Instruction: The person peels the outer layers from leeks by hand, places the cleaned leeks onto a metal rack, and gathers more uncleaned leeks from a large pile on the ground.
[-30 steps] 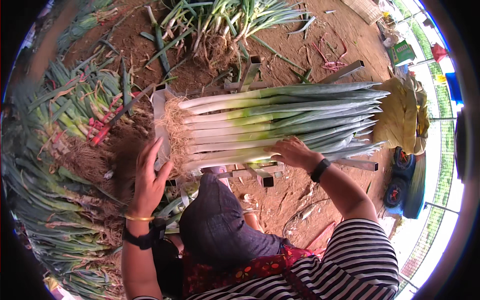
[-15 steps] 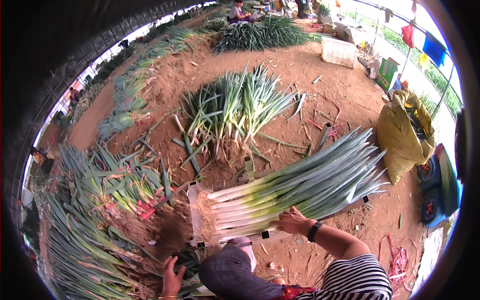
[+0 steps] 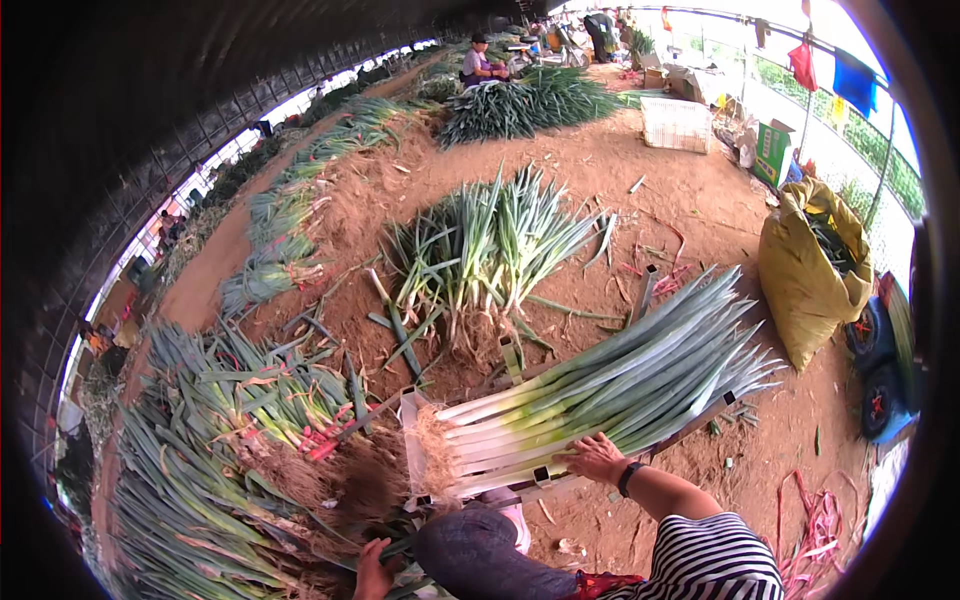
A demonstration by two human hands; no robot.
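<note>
A row of large green onions [image 3: 560, 415] lies across a low metal rack [image 3: 413, 440], its roots against the upright plate at the left end and its dark leaves reaching right. My right hand [image 3: 597, 460] rests on the near stalks with its fingers spread, not gripping. Low beside my knee, my left hand [image 3: 374, 572] has its fingers drawn together at the green onion leaves [image 3: 402, 548]; the hand is partly cut off by the frame's lower edge. Left of the rack, a big pile of loose green onions [image 3: 190, 490] spreads over the ground, roots toward me.
Beyond the rack stands a bunch of green onions [image 3: 490, 250]. To the right are a yellow sack [image 3: 805, 285], a blue container [image 3: 880, 390] and pink twine [image 3: 810, 530]. Farther off are a white crate [image 3: 677, 125] and a person [image 3: 478, 65] seated by another heap.
My left hand has gone from spread fingers to closed fingers at the leaves, lower beside my knee. My right hand stays on the stalks. The whole view has shifted slightly.
</note>
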